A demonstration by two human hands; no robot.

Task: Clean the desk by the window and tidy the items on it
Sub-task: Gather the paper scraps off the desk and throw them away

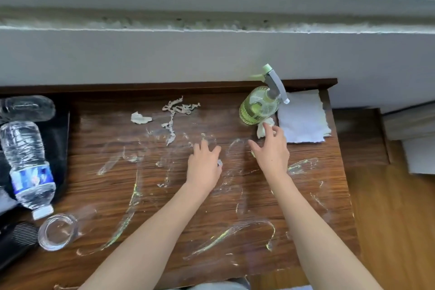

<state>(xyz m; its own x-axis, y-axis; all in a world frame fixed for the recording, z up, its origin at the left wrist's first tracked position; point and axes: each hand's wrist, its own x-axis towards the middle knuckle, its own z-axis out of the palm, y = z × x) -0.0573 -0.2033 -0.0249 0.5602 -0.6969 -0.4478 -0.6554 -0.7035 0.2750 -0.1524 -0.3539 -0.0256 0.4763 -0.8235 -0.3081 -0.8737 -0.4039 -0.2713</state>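
Note:
The brown wooden desk (pixel 235 195) is streaked with shiny wet smears (pixel 131 198). Torn paper scraps (pixel 175 113) and a crumpled bit (pixel 140 118) lie towards its far edge. My left hand (pixel 203 163) rests on the desk's middle, fingers slightly curled, with a small white scrap (pixel 219 163) peeking out at its thumb side. My right hand (pixel 270 148) reaches forward, its straight fingers touching a crumpled white paper wad (pixel 263 130) beside a green spray bottle (pixel 259 103).
A folded white cloth (pixel 303 117) lies at the far right corner. At the left, a plastic water bottle (pixel 28 167) lies on a black bag (pixel 58 141), beside a tipped glass (pixel 56 231). The wall and window sill (pixel 211 23) border the far edge; wood floor (pixel 395 219) is at right.

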